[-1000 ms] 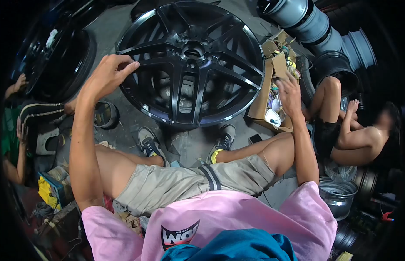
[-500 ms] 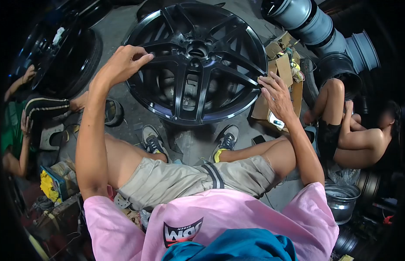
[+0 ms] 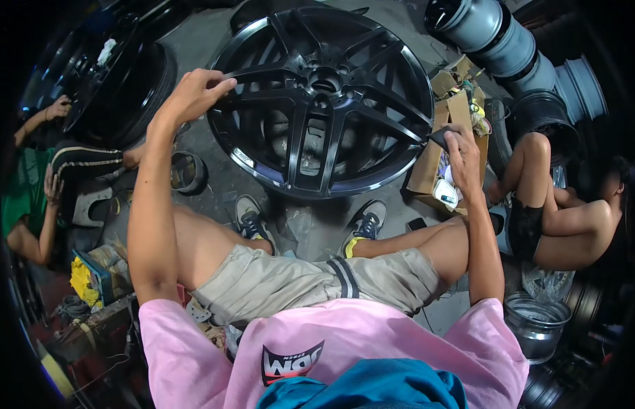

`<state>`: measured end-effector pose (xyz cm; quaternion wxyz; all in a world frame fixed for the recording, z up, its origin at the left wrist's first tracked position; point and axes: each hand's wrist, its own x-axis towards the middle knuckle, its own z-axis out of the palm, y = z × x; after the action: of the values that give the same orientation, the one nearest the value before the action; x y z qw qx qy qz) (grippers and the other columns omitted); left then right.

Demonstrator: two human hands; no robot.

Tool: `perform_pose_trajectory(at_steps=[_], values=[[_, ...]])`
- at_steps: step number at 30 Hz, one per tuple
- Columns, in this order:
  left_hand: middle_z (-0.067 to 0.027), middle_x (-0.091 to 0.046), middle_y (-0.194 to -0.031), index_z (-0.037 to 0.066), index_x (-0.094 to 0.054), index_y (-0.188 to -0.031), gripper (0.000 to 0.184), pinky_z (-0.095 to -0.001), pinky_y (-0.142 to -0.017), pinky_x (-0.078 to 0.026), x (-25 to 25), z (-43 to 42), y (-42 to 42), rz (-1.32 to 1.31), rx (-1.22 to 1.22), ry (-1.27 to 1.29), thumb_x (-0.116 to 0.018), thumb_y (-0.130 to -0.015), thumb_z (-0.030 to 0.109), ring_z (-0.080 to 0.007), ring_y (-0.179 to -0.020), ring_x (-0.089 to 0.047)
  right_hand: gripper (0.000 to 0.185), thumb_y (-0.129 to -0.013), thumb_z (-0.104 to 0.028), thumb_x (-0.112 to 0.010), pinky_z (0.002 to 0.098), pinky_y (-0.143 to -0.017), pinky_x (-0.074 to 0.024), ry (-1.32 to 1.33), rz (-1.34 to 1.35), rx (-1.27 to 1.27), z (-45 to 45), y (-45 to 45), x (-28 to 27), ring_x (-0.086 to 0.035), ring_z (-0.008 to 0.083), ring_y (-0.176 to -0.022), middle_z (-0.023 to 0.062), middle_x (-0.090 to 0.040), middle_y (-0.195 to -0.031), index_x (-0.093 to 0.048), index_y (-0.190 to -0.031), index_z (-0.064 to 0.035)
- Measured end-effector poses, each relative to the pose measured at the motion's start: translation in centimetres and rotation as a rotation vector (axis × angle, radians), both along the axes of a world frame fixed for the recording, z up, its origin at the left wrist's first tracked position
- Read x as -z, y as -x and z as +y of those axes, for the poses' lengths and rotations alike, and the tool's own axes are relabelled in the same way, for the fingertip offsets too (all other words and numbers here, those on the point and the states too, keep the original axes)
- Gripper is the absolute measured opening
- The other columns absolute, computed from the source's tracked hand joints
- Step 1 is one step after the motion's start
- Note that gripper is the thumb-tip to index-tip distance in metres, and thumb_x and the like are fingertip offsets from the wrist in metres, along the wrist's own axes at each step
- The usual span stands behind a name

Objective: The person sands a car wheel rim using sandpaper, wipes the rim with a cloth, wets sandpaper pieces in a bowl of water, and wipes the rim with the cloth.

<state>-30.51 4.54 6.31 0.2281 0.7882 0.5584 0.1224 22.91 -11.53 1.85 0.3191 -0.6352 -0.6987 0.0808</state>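
Observation:
A large black alloy wheel (image 3: 305, 143) with paired spokes lies face up in front of my knees. My left hand (image 3: 198, 94) is at its left edge, fingers and thumb closed over the rim beside a spoke. At the wheel's right edge, my right hand (image 3: 462, 153) pinches a small dark piece of sandpaper (image 3: 439, 137), its corner sticking out toward the rim. The fingers of that hand are bent around the sheet and partly hide it.
An open cardboard box (image 3: 426, 168) with small items stands right of the wheel. Silver-grey wheel barrels (image 3: 512, 51) are stacked at the upper right. One person in green (image 3: 27, 184) sits at left near another dark wheel (image 3: 137, 95); another person (image 3: 570, 225) crouches at right. A phone (image 3: 416, 224) lies on the floor.
My right hand has come slightly off the rim's right edge and turned, so the dark sheet now shows. The left hand stays at the rim. The whole view has shifted a little.

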Motion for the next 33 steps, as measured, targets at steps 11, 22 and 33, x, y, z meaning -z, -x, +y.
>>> perform_pose_trajectory(at_steps=[11,22,33], values=[[-0.0088,-0.076,-0.086,-0.005,-0.077,-0.107,0.046,-0.0319,-0.078,-0.055,0.5,1.2,6.3,-0.040,-0.219,-0.009,-0.067,-0.104,0.039,-0.0148,-0.083,-0.069,0.031,-0.111,-0.020,-0.058,0.0336,-0.079,-0.0456,-0.188,0.025,0.072,3.1,-0.4,-0.8,-0.055,0.0215,-0.081,0.0130,-0.059,-0.089,-0.062,-0.101,0.0086],[0.0007,-0.073,-0.098,0.002,-0.076,-0.114,0.042,-0.0215,-0.076,-0.053,3.5,-2.7,16.6,-0.235,-0.333,0.255,-0.069,-0.106,0.042,-0.0056,-0.085,-0.065,0.029,-0.110,-0.020,-0.061,0.0271,-0.072,-0.0404,-0.101,0.212,0.007,2.9,3.8,-1.4,-0.045,0.0093,-0.077,0.0009,-0.051,-0.081,-0.063,-0.095,0.0046],[-0.0032,-0.075,-0.098,0.000,-0.077,-0.112,0.040,-0.0251,-0.086,-0.056,2.9,-4.8,18.3,-0.322,-0.355,0.204,-0.067,-0.107,0.038,-0.0082,-0.091,-0.068,0.022,-0.085,-0.004,-0.078,0.0351,-0.071,-0.0512,0.357,0.414,-0.785,-3.5,21.1,-0.6,-0.065,0.0253,-0.080,0.0118,-0.066,-0.088,-0.058,-0.078,0.0026]])
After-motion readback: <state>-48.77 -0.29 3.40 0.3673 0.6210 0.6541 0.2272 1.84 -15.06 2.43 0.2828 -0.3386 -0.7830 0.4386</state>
